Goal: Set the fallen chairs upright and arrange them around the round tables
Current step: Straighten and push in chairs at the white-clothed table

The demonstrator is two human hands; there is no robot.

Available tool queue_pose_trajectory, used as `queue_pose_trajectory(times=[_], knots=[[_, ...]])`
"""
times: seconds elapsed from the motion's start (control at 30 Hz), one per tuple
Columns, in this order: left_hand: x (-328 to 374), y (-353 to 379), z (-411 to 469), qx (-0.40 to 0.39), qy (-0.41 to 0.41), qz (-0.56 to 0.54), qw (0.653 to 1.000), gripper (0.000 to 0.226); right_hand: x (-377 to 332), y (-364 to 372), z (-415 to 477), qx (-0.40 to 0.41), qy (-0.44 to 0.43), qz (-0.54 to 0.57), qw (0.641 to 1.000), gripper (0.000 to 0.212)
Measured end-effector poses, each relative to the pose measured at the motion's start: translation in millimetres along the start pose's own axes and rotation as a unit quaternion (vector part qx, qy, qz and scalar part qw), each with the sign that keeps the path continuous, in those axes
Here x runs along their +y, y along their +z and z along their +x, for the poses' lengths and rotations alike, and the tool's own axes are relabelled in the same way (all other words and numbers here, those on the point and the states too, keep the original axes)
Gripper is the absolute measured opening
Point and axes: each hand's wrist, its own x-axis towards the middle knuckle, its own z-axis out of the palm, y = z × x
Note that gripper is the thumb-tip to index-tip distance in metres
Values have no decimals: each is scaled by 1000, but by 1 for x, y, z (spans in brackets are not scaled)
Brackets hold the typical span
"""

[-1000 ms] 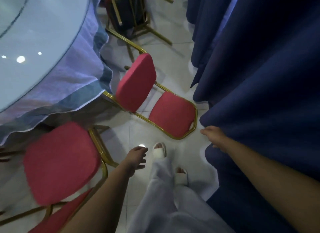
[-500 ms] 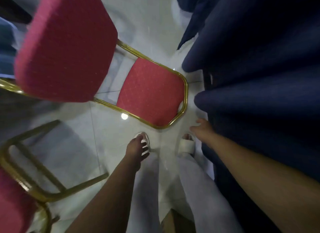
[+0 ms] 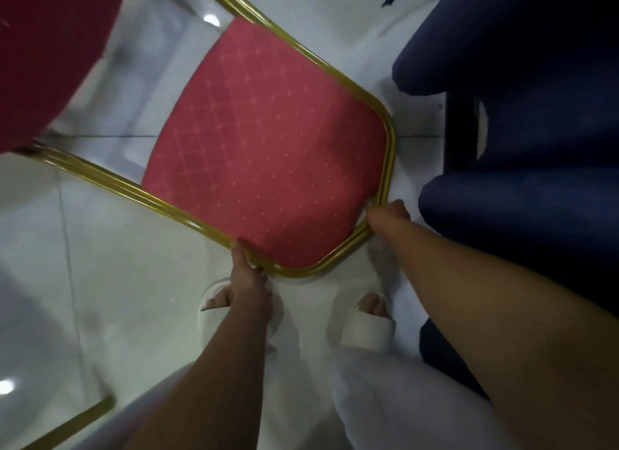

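Observation:
A fallen chair lies on its back on the white tile floor, with a red padded backrest [image 3: 268, 148] inside a gold metal frame [image 3: 388, 141]. Its red seat [image 3: 50, 57] rises at the upper left. My left hand [image 3: 249, 275] grips the frame's near rail at the bottom left corner of the backrest. My right hand [image 3: 388, 216] grips the frame at its bottom right corner. Both hands have fingers curled under the gold tube.
Dark blue cloth [image 3: 522, 148] hangs close along the right side. A gold leg of another chair [image 3: 77, 419] shows at the bottom left. My feet in white sandals [image 3: 368, 325] stand just below the backrest on the glossy tiles [image 3: 83, 265].
I bent down toward the fallen chair. Both hands, empty before, moved forward and took hold of the backrest frame.

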Motion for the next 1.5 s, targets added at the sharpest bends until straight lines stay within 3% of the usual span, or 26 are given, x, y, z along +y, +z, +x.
queue_pose_trajectory(times=[0.1,0.2,0.33,0.4,0.47,0.63,0.87,1.07,1.27,1.37,1.43,1.5], knots=[[-10,10,18,-26,-16,-25,999,80,-3,6,25,-1,-16,-42,999,35],[-12,11,25,-23,-9,-16,1000,76,6,6,36,-7,-10,23,1000,20],[-14,-1,-17,21,19,16,999,73,21,-18,-4,-13,-8,137,990,47],[-11,-16,-56,32,16,16,999,72,34,-36,-44,2,-22,170,985,44],[-7,-35,-100,-1,7,6,1000,67,42,-60,-91,25,-51,202,978,28],[14,-88,-238,-32,-8,7,999,59,43,-148,-245,13,-75,232,970,36],[68,-164,-442,-69,50,99,991,47,19,-275,-481,31,-210,257,943,26],[130,-226,-568,-98,112,211,966,37,-42,-333,-641,-16,-376,274,885,52],[180,-294,-611,-145,98,178,968,43,-114,-325,-739,-71,-447,191,871,61],[208,-327,-617,-131,102,196,966,37,-137,-319,-773,-77,-469,97,875,103],[231,-346,-623,-90,146,222,960,30,-146,-320,-786,-76,-493,71,864,110],[257,-355,-630,-72,227,247,939,25,-153,-323,-789,-67,-529,63,844,102]])
